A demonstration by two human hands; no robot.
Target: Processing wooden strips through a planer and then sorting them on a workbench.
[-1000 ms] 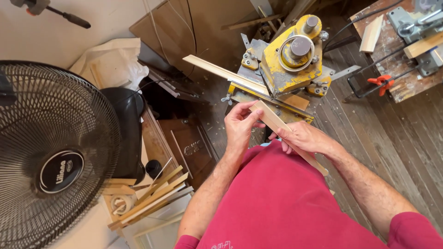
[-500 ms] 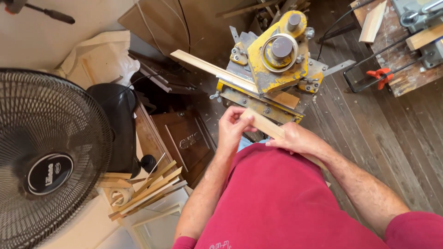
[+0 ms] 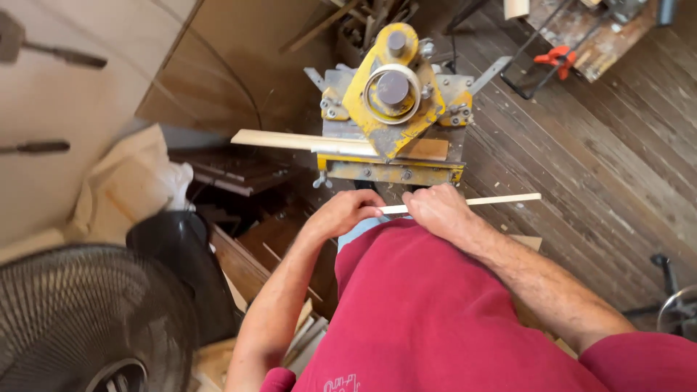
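Now, grip: both hands closed on one thin wooden strip; the left hand pinches its near end with fingers curled over it, the right hand wraps the strip just beside the left, knuckles up

Strip: held level, close against the red shirt, its free length running out past the right hand over the plank floor

Handling: judged light and springy, stiff along its length but easy to bend or snap across it; bare dry wood, not slippery; splinters likely at the edges; best held near one end with the second hand close by, as the unsupported far end would whip or sag

Beyond the grip: a yellow machine stands just ahead of the hands, apart from them; a wider pale board lies on its bed, jutting away on the left-hand side

Farther out: a black fan low on the left-hand side; an orange clamp far ahead to the right

Change: half a second ago the strip slanted down across the body; it now lies nearly level, and the view has swung so the machine sits more central
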